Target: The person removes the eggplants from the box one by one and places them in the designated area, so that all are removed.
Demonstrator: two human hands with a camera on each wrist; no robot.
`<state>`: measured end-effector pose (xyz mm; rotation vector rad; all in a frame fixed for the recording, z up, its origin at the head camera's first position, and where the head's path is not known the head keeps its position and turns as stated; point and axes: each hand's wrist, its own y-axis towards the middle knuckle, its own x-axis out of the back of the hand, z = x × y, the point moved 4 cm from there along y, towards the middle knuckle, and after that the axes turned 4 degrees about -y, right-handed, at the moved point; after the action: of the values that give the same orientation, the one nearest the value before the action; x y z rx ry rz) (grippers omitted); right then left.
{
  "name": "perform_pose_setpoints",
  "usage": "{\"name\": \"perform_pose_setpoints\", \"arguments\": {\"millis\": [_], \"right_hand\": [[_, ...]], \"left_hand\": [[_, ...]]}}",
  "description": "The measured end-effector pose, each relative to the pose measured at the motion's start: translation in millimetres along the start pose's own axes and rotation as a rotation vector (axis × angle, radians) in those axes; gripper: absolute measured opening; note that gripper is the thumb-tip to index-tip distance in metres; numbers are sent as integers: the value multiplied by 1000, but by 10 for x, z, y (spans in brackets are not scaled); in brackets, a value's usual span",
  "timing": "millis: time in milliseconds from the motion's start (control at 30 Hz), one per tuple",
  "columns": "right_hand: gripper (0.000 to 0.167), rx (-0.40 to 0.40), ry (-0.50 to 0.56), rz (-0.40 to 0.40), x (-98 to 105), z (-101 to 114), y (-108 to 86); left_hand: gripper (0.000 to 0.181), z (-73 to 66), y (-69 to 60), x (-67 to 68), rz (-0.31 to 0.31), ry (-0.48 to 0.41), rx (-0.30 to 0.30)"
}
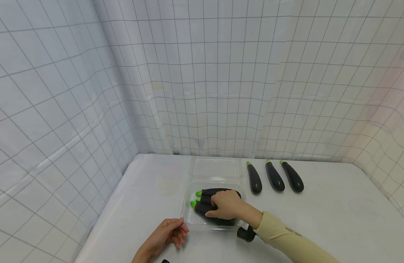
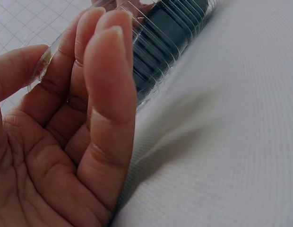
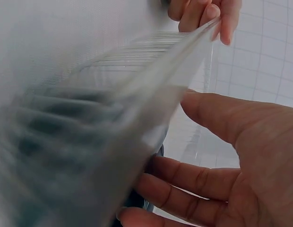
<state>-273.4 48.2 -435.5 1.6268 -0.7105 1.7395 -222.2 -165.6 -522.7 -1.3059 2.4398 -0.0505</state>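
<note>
The right hand (image 1: 228, 205) is spread wide, thumb well apart from the fingers, with nothing showing in the gap between them; its fingers reach over the near side of the clear container (image 1: 202, 220), their tips hidden behind the wall in the right wrist view. The left hand (image 1: 167, 233) has a narrow grip, pinching the container's near left corner between thumb and finger. Beneath the right hand lie at least three dark eggplants, side by side with green ends to the left: a near one (image 1: 202, 209), a middle one (image 1: 206, 200) and a far one (image 1: 215, 191). Whether another is under the hand I cannot tell. Outside, to the right on the bench (image 1: 340, 204), three more lie apart from each other: the left (image 1: 255, 179), the centre (image 1: 275, 176) and the right (image 1: 292, 176), none touched by a hand. The lid (image 1: 216, 168) is folded back, open. I would judge the work partly done: several eggplants are inside, three are out, and the container is not closed.
</note>
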Motion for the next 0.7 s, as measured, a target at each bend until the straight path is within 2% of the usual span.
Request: {"name": "perform_pose_setpoints", "arguments": {"millis": [267,700], "right_hand": [[36,-3,-33,-5,-34,-1,33],[42,-39,-43,50,-26,49,80]], "left_hand": [[41,-1,8,5,3,6,-3],[39,-3,5,5,12,5,-13]]}}
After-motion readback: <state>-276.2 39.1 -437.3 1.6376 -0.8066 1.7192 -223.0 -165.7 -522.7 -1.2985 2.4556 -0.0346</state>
